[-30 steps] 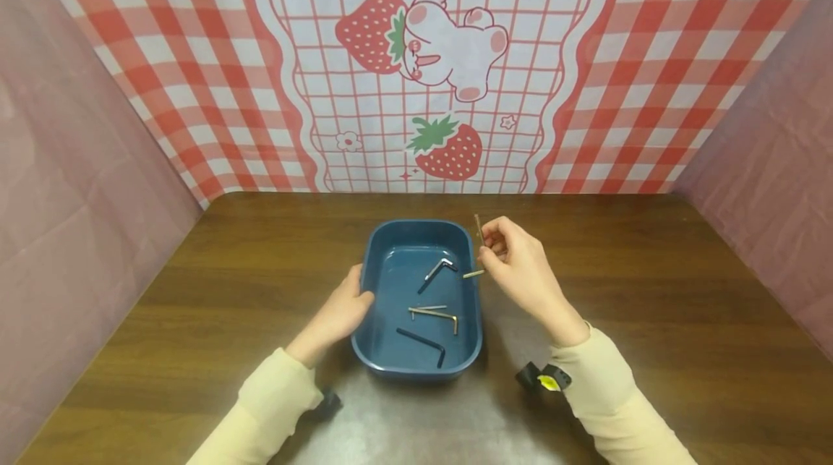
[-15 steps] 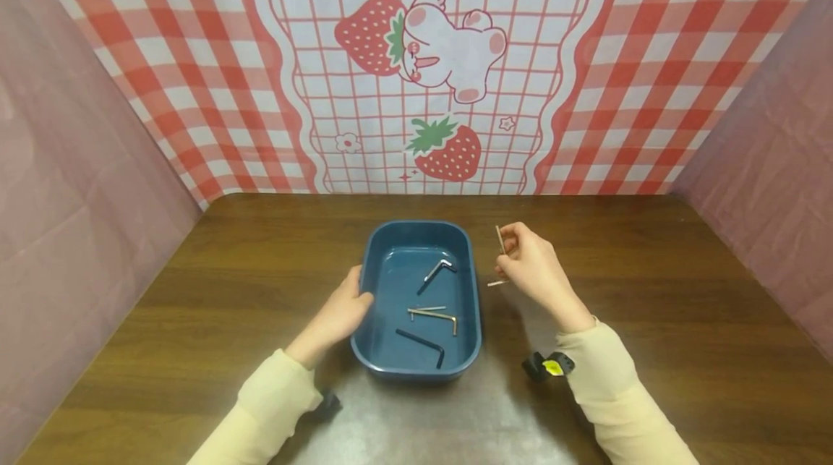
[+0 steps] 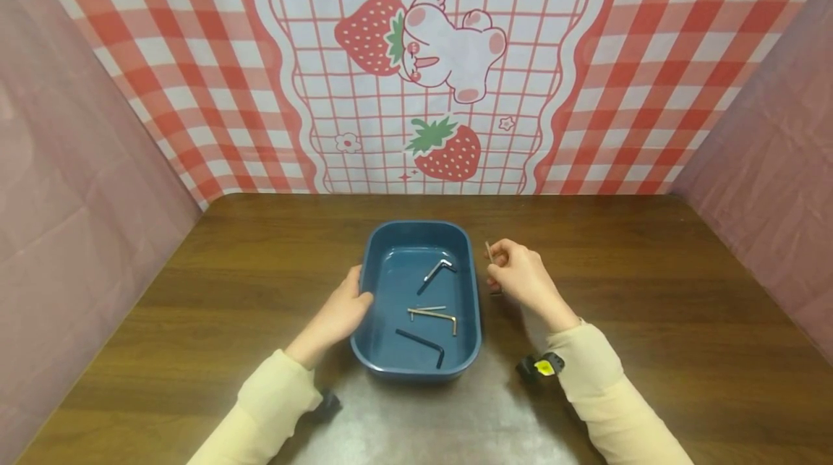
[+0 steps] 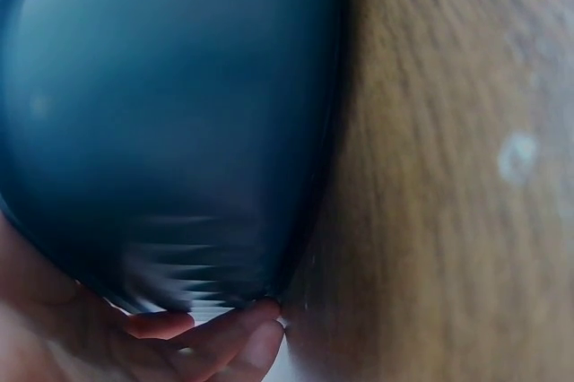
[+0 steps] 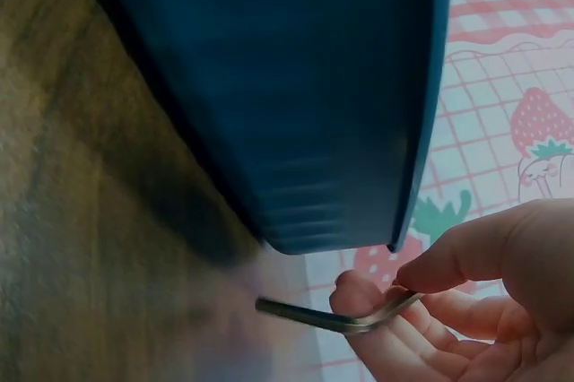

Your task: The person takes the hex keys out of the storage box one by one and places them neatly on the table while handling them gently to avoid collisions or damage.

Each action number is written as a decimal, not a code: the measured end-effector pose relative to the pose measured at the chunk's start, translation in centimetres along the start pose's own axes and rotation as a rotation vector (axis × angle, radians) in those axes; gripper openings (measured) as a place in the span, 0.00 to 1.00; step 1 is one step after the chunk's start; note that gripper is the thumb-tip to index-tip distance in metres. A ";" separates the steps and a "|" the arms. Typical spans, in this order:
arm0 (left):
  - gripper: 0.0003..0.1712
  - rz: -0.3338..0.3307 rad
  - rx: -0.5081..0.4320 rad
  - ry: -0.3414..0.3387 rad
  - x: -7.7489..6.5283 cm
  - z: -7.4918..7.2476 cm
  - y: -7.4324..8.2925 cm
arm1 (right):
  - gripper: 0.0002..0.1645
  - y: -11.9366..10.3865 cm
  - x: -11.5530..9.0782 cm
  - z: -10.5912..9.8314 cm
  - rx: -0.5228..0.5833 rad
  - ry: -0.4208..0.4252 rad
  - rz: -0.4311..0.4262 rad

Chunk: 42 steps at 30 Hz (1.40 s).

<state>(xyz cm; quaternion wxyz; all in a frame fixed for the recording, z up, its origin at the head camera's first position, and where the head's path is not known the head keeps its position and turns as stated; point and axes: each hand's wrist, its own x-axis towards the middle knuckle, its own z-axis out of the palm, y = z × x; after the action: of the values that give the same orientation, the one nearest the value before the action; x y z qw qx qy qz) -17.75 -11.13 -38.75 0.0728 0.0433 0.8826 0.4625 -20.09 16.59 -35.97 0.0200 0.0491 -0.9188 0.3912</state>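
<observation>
A blue rectangular tray (image 3: pixel 416 372) stands on the table. My left hand (image 3: pixel 338 309) holds its left wall, thumb over the rim and fingers along the outside. Just off the tray's right side, my right hand (image 3: pixel 523 280) pinches a brass-coloured hex key (image 5: pixel 309 315) between thumb and fingers; in the right wrist view its bent short end sticks out below the fingers. Inside the tray lie a black hex key (image 3: pixel 421 340) near the front, a gold hex key (image 3: pixel 434 314) crossing a thin silver one (image 3: pixel 431 308), and silver-and-black hex-key metal (image 3: pixel 434 275) farther back.
The wooden table (image 3: pixel 247 233) stretches to both sides of the tray. Behind it hangs a red-and-white checked cloth (image 3: pixel 449 150) with strawberries. Pinkish cloth walls (image 3: pixel 774 161) flank the table. Each wrist wears a small black camera (image 3: pixel 530 369).
My right hand carried the brass-coloured hex key from over the tray's right rim out to the right, then lowered it beside the tray. The left hand and the tray have stayed put.
</observation>
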 end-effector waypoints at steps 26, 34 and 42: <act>0.32 -0.009 -0.003 0.004 0.0 0.2 -0.2 | 0.13 2.3 0.5 1.5 -0.059 -0.069 0.118; 0.31 -0.005 -0.001 0.008 -0.1 0.1 -0.1 | 0.13 2.4 0.5 1.8 -0.042 -0.083 0.148; 0.31 -0.003 0.001 0.002 -0.1 0.0 -0.1 | 0.13 2.3 0.5 1.9 -0.095 -0.069 0.142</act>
<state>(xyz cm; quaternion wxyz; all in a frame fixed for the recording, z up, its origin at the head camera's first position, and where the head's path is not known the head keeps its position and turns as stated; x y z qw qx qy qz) -17.70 -11.17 -38.88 0.0724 0.0414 0.8831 0.4618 -20.81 16.78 -38.88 -0.0373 -0.0038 -0.9376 0.3458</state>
